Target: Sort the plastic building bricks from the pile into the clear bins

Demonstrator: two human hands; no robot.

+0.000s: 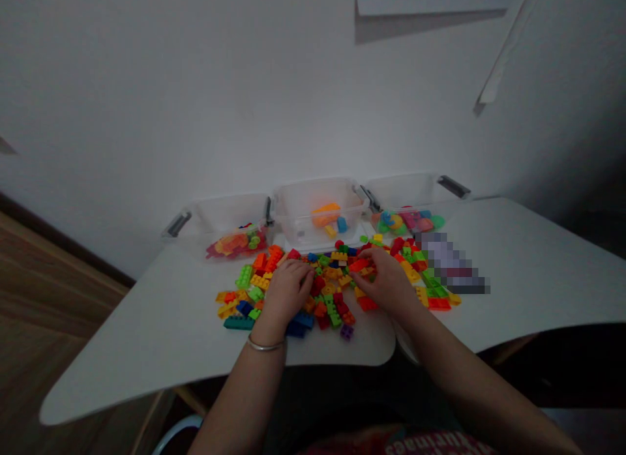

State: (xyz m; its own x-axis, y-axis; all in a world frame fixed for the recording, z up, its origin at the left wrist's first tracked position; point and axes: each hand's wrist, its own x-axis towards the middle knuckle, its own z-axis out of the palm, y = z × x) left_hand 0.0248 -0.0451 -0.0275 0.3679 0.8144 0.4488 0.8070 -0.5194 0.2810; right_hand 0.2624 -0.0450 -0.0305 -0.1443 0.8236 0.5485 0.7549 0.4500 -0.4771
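A loose pile of colourful plastic building bricks (334, 305) is spread over the white table. My left hand (288, 289), with a bangle at the wrist, is low over the left-middle of the pile. Its fingers are bent and the thumb tip lies close to them; whatever is between them is hidden. On the other side, my right hand (388, 282) reaches into the pile from the right. An orange-red brick (359, 264) sits between its thumb and forefinger. Near the front edge of the pile lies a small purple brick (347, 332).
Three clear plastic bins stand along the wall: the left bin (229, 210) holds red and yellow pieces, the middle bin (288, 210) a few bricks, the right bin (405, 193) bright coloured pieces. A blurred-out object (450, 263) lies right of the pile. The table's front edge (337, 364) is close.
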